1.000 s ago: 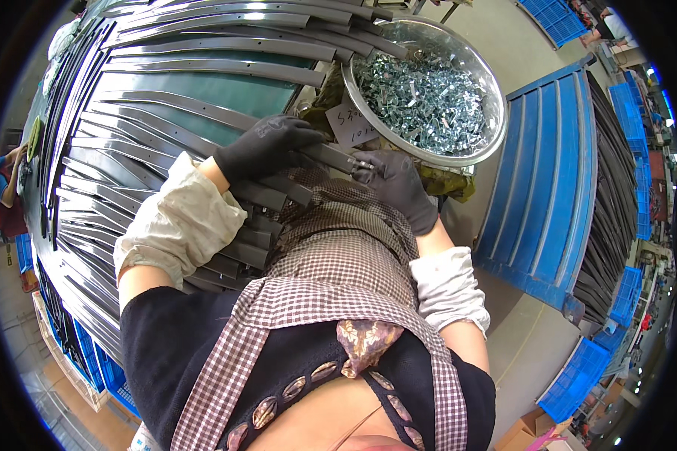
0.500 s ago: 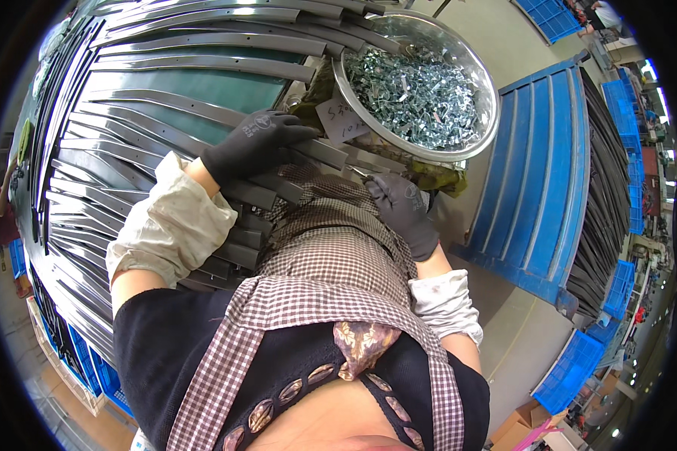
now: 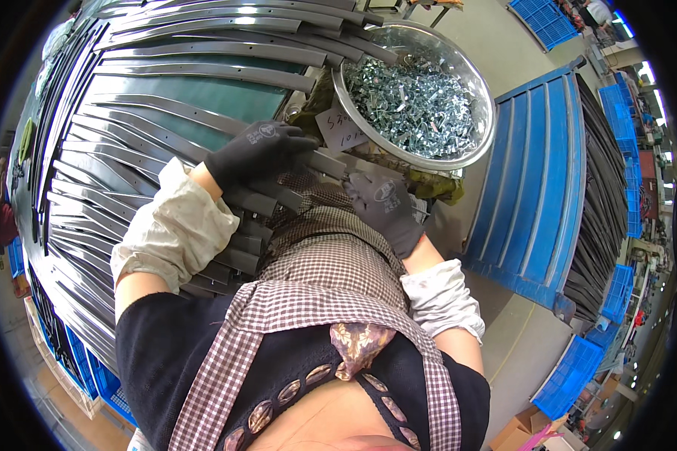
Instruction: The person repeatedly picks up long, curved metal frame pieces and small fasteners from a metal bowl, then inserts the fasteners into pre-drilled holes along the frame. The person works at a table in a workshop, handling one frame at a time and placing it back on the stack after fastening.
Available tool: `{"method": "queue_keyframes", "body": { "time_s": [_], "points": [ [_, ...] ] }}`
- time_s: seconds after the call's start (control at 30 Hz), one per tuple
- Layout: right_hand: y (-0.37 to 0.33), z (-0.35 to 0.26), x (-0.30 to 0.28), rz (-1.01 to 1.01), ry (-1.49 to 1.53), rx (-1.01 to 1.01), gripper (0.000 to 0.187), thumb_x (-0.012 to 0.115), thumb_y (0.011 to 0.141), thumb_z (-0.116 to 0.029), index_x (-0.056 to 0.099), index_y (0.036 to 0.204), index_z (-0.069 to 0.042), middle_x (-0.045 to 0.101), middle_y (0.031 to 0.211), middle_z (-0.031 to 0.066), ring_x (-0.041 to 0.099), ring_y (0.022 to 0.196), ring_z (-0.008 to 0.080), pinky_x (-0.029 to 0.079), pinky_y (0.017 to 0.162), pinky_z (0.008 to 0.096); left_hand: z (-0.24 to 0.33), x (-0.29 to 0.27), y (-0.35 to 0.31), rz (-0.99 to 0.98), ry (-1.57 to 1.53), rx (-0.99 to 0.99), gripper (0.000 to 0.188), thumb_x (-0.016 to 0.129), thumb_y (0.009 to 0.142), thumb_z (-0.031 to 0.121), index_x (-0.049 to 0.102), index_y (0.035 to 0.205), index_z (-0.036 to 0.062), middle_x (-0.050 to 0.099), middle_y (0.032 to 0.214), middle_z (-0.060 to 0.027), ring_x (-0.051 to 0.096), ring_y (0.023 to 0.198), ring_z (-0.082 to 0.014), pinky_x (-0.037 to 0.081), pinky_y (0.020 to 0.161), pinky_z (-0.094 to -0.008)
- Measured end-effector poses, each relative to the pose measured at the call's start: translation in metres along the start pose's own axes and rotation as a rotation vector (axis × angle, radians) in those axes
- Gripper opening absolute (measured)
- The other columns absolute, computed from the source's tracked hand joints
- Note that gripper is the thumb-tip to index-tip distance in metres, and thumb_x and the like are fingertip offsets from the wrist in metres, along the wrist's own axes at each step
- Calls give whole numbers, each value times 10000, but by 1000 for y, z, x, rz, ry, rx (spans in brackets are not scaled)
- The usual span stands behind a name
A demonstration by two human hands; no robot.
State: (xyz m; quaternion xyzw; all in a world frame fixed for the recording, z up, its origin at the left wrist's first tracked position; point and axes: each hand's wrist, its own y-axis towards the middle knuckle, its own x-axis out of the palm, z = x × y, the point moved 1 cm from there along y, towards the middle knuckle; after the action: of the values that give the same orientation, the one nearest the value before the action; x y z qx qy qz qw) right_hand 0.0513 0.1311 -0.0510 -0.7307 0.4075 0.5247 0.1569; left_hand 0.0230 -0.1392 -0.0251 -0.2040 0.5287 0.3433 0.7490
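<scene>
My left hand (image 3: 262,152), in a black glove, is closed around a long dark grey strip (image 3: 327,163). The strip's free end sticks out past my fingers to the right. At that end my right hand (image 3: 384,203), also gloved, has its fingers pinched together, touching or almost touching the tip. Whatever the right fingers hold is hidden. More strips (image 3: 259,201) lie under and beside my left hand, their ends toward my checked apron (image 3: 331,248). Beyond the right hand stands a round metal bowl (image 3: 480,146) heaped with small shiny metal clips (image 3: 414,105).
Glossy strips cover the green-topped table (image 3: 180,94) at left, some overhanging its edge. A paper sheet (image 3: 341,128) with handwriting lies beside the bowl. At right stands a blue metal rack (image 3: 530,180) with a bundle of dark strips (image 3: 605,195). A blue crate (image 3: 568,376) sits lower right.
My right hand has moved left and up to the strip's end. The small metal piece seen at its fingertips before is now hidden. My left hand stays almost in place on the strip.
</scene>
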Motion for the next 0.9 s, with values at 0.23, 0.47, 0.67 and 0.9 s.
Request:
{"method": "queue_keyframes", "body": {
  "time_s": [0.23, 0.47, 0.67, 0.9],
  "points": [
    [-24, 51, -36, 161, 84, 150, 230, 604, 935, -308, 658, 941, -85, 665, 849, 147, 656, 770, 343, 521, 679, 447, 15, -10, -1, 13, 82, 167, 600, 717, 806, 338, 577, 1355, 140, 647, 1159, -168, 656, 883, -365, 529, 727, -459],
    [18, 113, -55, 21, -15, 369, 338, 602, 923, -414, 640, 991, -85, 676, 959, 150, 665, 887, 353, 527, 774, 467, 48, -42, -42, -111, -166, -19, 468, 743, 783, 281, 668, 1216, 122, 692, 925, -165, 676, 766, -369, 547, 676, -436],
    [70, 140, -38, -259, -345, 551, 647, 739, 801, -520, 539, 1250, -100, 680, 1108, 157, 673, 1031, 344, 545, 837, 455, 60, -110, -74, -323, -357, -20, 380, 739, 839, 264, 691, 1166, 77, 690, 1102, -175, 676, 988, -340, 549, 840, -415],
    [72, 150, -14, -360, -347, 524, 528, 715, 833, -495, 596, 1180, -115, 674, 1131, 171, 670, 1055, 337, 535, 866, 471, 141, -198, -25, 462, -491, 443, 469, 702, 898, 438, 708, 1092, 11, 710, 893, -129, 673, 599, -267, 531, 531, -314]
  ]
}}
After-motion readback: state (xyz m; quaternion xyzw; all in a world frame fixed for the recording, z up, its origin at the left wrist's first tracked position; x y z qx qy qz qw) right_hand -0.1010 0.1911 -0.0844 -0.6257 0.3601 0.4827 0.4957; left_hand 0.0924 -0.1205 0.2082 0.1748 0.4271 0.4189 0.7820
